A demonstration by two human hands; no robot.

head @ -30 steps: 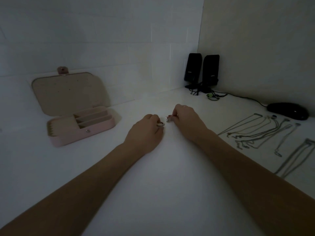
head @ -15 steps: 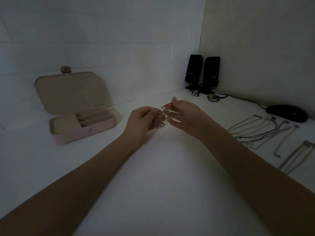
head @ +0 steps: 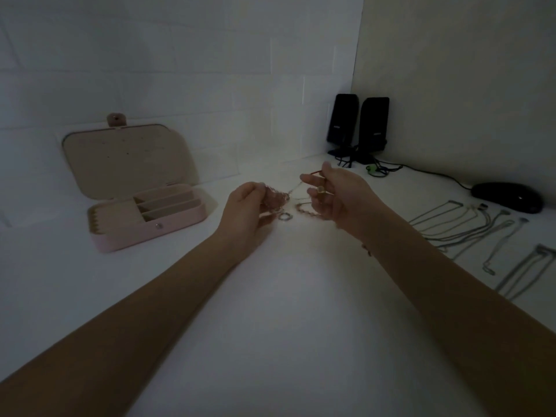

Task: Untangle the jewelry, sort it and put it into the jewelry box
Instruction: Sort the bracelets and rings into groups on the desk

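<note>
Hands meet at frame centre: your left hand [head: 245,206] grips a pinkish tangled clump [head: 275,198], while your right hand [head: 334,192] pinches a strand drawn out of it, a small ring [head: 284,217] dangling beneath. Right of frame, several chains [head: 469,233] already lie straightened on the table [head: 285,326]. Upper left, the open pink jewelry box [head: 144,215] looks unfilled, so you're judged partway: this knot, then boxing.

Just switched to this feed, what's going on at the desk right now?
A person is untangling jewelry above a white table. The left hand grips a tangled clump of jewelry, while the right hand pinches a thin strand pulled from it. The pink jewelry box sits open on the left. Several necklaces lie separated in rows on the right, none yet in the box.
</note>
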